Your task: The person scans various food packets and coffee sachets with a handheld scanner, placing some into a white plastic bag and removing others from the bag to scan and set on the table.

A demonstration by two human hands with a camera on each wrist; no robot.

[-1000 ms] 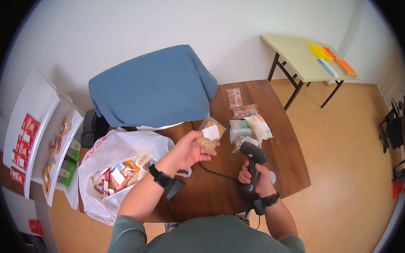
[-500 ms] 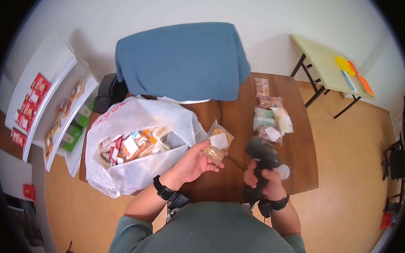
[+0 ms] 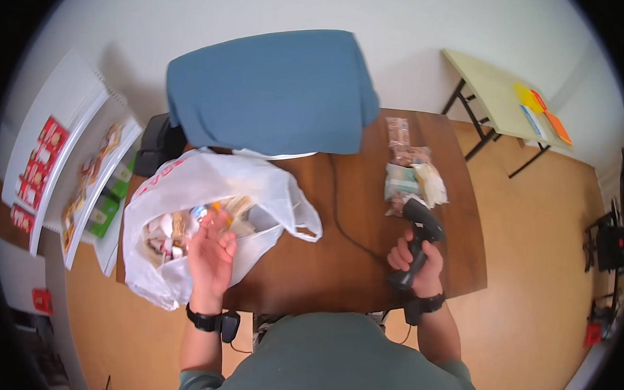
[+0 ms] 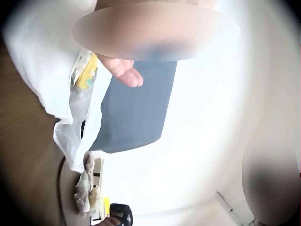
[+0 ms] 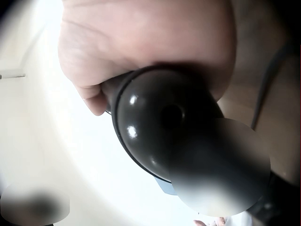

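Observation:
My left hand (image 3: 212, 257) is over the mouth of a white plastic bag (image 3: 150, 276), its fingers loosely bent with no packet in them. Inside the bag lie several packaged foods, among them a tan packet (image 3: 180, 224) beside the fingers. In the left wrist view the fingertips (image 4: 129, 77) show near the bag's edge, and the rest of that hand is blurred. My right hand (image 3: 426, 266) grips a black handheld barcode scanner (image 3: 423, 222) by its handle. From the right wrist view, the rounded black butt of the scanner (image 5: 150, 122) sticks out below the fist.
Several packets (image 3: 401, 181) lie in a column on the right of the brown table (image 3: 314, 270). A blue cloth (image 3: 274, 93) covers a bulky object at the back. The scanner's cable (image 3: 344, 228) crosses the tabletop. Shelves with boxes (image 3: 43, 160) stand left, a side table (image 3: 490, 92) right.
My left hand has gone left from mid-table to the bag and no longer holds the tan packet. The right hand still grips the scanner, turned slightly. The head view has shifted.

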